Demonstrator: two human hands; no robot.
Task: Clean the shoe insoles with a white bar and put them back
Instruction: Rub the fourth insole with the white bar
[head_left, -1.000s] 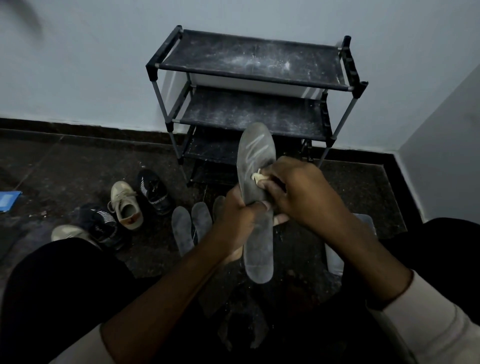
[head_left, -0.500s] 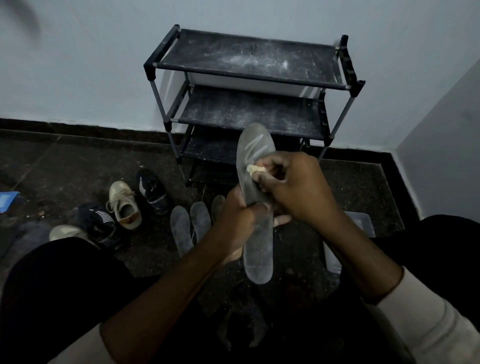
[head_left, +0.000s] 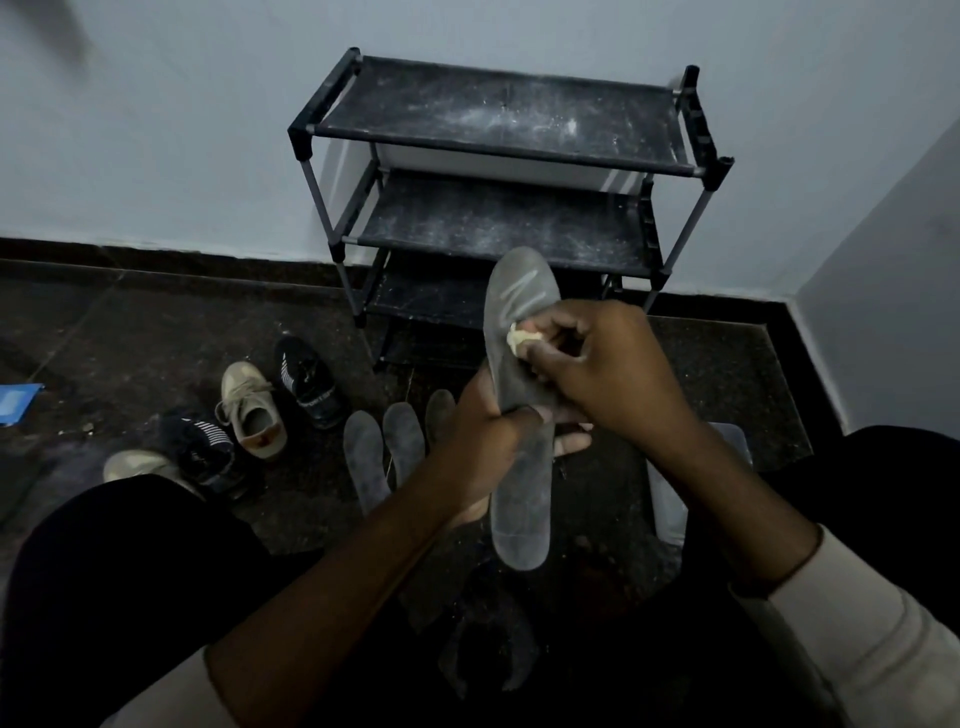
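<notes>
Over on the left, sneakers (head_left: 253, 410) are scattered on the floor (head_left: 156, 332), with spare insoles (head_left: 366, 462) laid flat just right of them. In the middle, a grey insole (head_left: 521, 512) is held upright in front of the shoe rack (head_left: 498, 228), gripped round its middle by the left hand (head_left: 483, 441). The white bar (head_left: 521, 339) is pinched in the right hand (head_left: 608, 374) and pressed onto the insole's upper half, so both hands are clamped on something.

Pale sleeves (head_left: 857, 639), dark trousers (head_left: 130, 571)
Cream sleeves end partway up both forearms; black trousers cover both knees; left hand (head_left: 483, 441) and right hand (head_left: 613, 369) bare.
</notes>
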